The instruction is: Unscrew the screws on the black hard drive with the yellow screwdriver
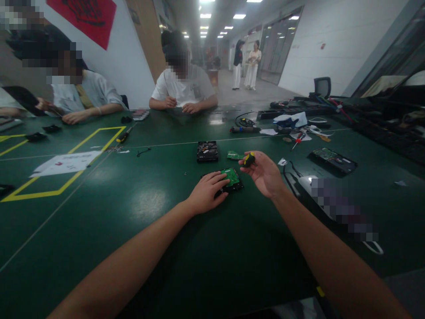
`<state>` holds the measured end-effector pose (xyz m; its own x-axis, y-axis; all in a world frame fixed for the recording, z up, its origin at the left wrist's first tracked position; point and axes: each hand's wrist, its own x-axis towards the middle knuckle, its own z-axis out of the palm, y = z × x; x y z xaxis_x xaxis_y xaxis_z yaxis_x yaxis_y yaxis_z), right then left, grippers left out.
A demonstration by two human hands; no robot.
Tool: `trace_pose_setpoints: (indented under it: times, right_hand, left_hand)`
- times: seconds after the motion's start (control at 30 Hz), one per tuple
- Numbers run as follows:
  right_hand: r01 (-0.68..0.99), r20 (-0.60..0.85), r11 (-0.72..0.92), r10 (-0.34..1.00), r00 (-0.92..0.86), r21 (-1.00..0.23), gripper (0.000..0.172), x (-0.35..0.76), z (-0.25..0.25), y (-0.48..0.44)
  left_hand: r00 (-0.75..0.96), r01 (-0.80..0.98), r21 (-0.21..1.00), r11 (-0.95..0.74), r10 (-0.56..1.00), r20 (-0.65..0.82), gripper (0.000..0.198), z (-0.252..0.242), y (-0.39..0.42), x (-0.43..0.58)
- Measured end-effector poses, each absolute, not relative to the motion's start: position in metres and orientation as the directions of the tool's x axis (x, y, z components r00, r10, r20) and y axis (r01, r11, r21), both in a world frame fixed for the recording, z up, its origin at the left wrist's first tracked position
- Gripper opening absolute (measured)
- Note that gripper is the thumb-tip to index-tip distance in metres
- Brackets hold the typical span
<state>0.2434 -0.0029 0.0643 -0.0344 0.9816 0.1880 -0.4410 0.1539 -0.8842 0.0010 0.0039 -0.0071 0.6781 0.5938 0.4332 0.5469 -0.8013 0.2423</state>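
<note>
A hard drive (235, 177) with its green circuit board facing up lies on the table. My left hand (209, 190) is over its left part, fingers across the top and thumb along the near side, gripping it against the table. Just to the right and above, my right hand (264, 173) is closed around a screwdriver (247, 160) with a black and yellow handle; its shaft and tip cannot be made out. A loose green circuit board (233, 155) lies behind the drive, near my right fingertips. Farther back sits a second hard drive (207, 151), opposite my left hand.
Right of my hands lie another drive with a green board (334, 161), a white pouch-like item (318, 195) and a red screwdriver (299, 141). Cables and tools crowd the back right. A sheet of paper (66, 162) lies left. Two people sit across the green table (159, 239).
</note>
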Motion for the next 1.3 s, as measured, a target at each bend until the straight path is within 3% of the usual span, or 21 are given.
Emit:
trace_pose_setpoints:
  times: [0.37,0.67,0.8,1.3]
  right_hand:
    - [-0.417,0.228,0.177,0.971,-0.074,-0.891,0.021,0.2447,0.0654,-0.0038]
    - [-0.378,0.241,0.212,0.97,-0.033,-0.901,0.033,0.2473,0.0608,0.0019]
    - [-0.336,0.275,0.255,0.961,-0.013,-0.907,0.027,0.244,0.0606,-0.002]
    - [-0.348,0.242,0.202,0.967,-0.076,-0.916,0.024,0.2429,0.0662,-0.0071]
  left_hand:
    - [0.675,0.551,0.247,-0.797,0.6,0.428,0.048,-0.0071,0.0036,0.0014]
    - [0.678,0.559,0.239,-0.794,0.603,0.419,0.049,-0.0088,0.0048,0.0001]
    - [0.683,0.548,0.241,-0.801,0.595,0.423,0.048,-0.0089,0.0052,-0.0002]
    - [0.672,0.545,0.264,-0.796,0.603,0.43,0.048,-0.0064,0.0032,0.0016]
